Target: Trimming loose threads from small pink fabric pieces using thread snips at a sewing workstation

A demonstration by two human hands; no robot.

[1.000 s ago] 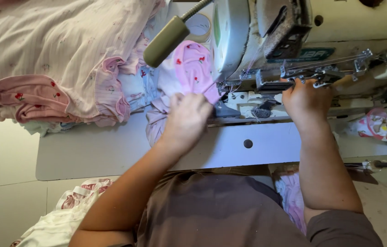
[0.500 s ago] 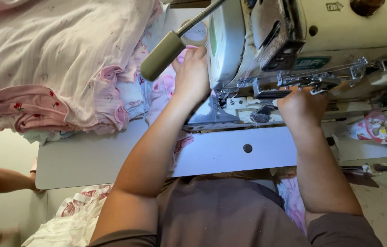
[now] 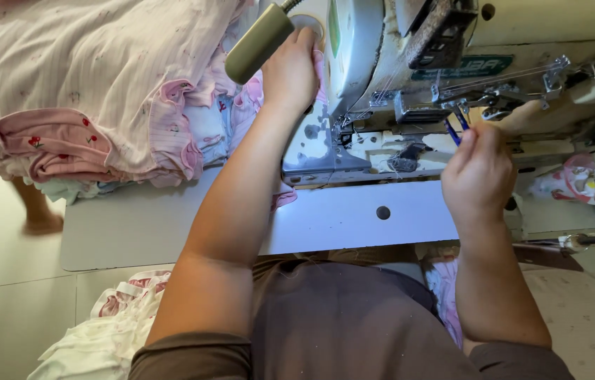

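I sit at a white industrial sewing machine (image 3: 509,28) on a white table (image 3: 171,225). My left hand (image 3: 290,70) reaches up to the machine's end and grips the round white handwheel (image 3: 309,21), with pink printed fabric (image 3: 248,105) just beside the wrist. My right hand (image 3: 477,172) is in front of the needle area and pinches a small blue-handled tool (image 3: 454,129), whose tips point at the metal thread guides (image 3: 495,98). A dark presser part (image 3: 406,158) sits on the machine bed between my hands.
A tall pile of pink and white garments (image 3: 79,91) fills the table's left side. An olive lamp head (image 3: 259,42) hangs over my left hand. More white printed cloth (image 3: 100,338) lies low at left. Another person's foot (image 3: 37,211) stands on the floor.
My left hand has left the fabric on the bed and risen to the handwheel. My right hand has drawn back a little from the needle area with the blue tool.
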